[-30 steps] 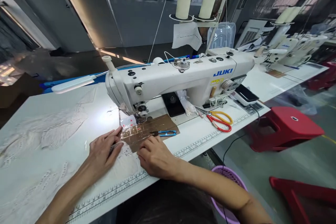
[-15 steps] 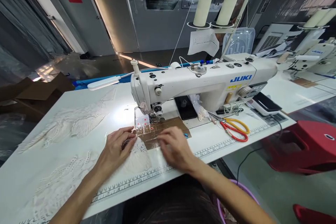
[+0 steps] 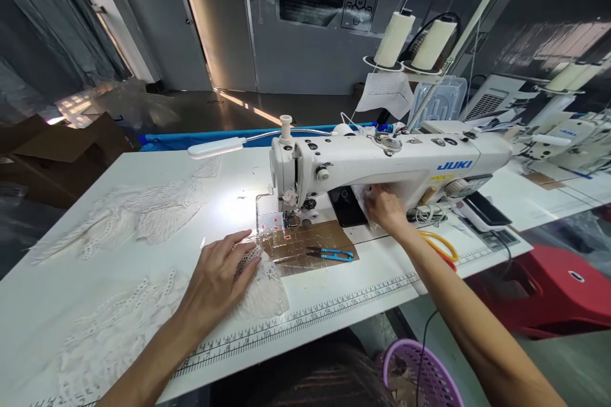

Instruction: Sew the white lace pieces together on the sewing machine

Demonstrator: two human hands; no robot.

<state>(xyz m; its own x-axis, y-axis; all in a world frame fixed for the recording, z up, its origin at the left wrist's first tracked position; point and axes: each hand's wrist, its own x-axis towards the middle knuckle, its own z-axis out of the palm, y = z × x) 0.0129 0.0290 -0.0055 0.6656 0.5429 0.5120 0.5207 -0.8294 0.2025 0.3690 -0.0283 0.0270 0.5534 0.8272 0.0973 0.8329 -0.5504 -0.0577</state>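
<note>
A hard white pool of light lies on the table [image 3: 372, 270] just left of the sewing machine [image 3: 396, 162], below a small lamp [image 3: 216, 149] on a bent neck, and bleaches the surface there. The room behind is dim, with thin bright streaks on the floor [image 3: 260, 113]. Clear film [image 3: 298, 247] before the machine glints. The white lace [image 3: 138, 219] nearly washes into the tabletop. The wide lens bows the table's near edge and stretches the corners; the other machines [image 3: 568, 140] far right look soft
</note>
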